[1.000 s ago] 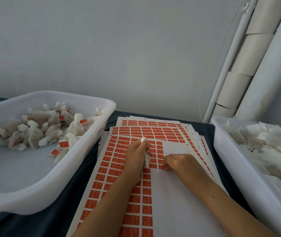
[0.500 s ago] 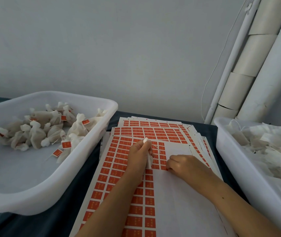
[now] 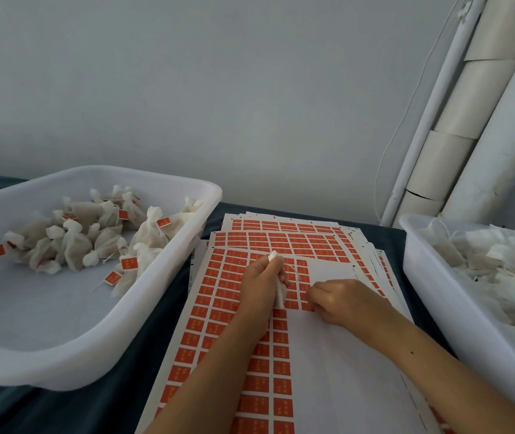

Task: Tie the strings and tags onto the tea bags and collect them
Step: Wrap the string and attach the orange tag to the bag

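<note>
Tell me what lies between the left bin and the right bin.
In the head view, a stack of orange sticker sheets lies on the dark cloth between the left bin and right bin. Both hands work over it; the left hand holds a tea bag.

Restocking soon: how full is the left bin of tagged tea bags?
Mostly empty: the left bin holds one small pile of tagged tea bags at its far end; bare floor nearer.

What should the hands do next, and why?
Probably peel off one orange tag. The left hand already grips a tea bag, and the right hand has its fingertips at the edge of the tag sheet, where the orange tags meet the bare part.
</note>
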Motion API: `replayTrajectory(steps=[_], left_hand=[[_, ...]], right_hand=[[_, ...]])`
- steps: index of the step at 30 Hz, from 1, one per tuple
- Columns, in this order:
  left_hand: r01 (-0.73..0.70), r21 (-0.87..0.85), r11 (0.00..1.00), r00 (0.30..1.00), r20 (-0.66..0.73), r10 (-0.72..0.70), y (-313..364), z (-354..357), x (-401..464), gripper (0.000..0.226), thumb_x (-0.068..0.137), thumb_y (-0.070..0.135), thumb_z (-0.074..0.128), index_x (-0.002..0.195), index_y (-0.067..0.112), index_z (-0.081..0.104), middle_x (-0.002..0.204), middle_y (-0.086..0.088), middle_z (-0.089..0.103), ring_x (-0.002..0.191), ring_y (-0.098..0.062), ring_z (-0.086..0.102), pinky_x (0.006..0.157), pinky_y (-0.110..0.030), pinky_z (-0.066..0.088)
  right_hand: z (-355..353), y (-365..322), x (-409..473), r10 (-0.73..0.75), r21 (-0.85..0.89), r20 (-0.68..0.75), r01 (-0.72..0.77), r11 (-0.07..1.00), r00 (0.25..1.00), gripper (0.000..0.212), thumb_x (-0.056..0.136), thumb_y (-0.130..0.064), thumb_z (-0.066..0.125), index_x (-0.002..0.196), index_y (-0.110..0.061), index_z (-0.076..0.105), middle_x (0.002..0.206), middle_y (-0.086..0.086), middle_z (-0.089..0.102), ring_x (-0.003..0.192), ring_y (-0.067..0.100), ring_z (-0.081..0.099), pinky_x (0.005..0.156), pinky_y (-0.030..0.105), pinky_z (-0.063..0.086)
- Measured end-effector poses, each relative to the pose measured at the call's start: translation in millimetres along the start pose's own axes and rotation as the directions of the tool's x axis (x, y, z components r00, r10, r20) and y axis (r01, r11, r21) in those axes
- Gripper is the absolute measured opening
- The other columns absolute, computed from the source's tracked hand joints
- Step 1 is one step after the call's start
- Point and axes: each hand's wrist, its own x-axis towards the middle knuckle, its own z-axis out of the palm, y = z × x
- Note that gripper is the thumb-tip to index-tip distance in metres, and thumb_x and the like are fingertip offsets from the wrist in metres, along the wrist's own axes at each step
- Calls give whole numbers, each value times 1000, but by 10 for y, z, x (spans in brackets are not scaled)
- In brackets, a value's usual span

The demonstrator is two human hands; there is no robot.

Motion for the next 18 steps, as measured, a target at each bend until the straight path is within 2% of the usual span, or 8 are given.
replayTrajectory(steps=[3, 5, 11, 18], left_hand=[[5, -7, 1000, 1000, -2, -5, -1, -10, 4, 31, 97, 23, 47, 69, 13, 56, 49, 12, 61, 46, 1, 60, 44, -8, 44], [10, -16, 1000, 1000, 0, -10, -3, -18, 6, 31, 97, 24, 48, 69, 13, 56, 50, 11, 61, 46, 0, 61, 44, -9, 45], [1, -1, 1000, 1000, -9, -1, -4, -8, 19, 31, 97, 23, 47, 68, 15, 56, 49, 13, 61, 46, 2, 60, 44, -8, 43], [-3, -7, 1000, 1000, 8, 3, -14, -21, 21, 31, 97, 23, 47, 69, 15, 57, 53, 12, 63, 51, -1, 63, 46, -10, 45]], right_hand=[[-14, 15, 0, 47, 67, 62, -51, 996, 997, 31, 95, -28, 51, 123, -18, 56, 125, -4, 60, 106, 14, 63, 97, 21, 42], [-7, 34, 10, 47, 93, 80, -55, 994, 996, 33, 97, -31, 45, 128, -21, 52, 131, -7, 56, 113, 12, 58, 101, 17, 37], [138, 41, 60, -34, -63, 125, 42, 997, 992, 36, 96, -23, 49, 132, -17, 48, 132, -1, 55, 113, 18, 58, 101, 25, 40], [149, 39, 37, -71, -79, 119, 81, 994, 990, 39, 91, -18, 59, 129, -21, 54, 125, -3, 61, 99, 17, 65, 92, 28, 50]])
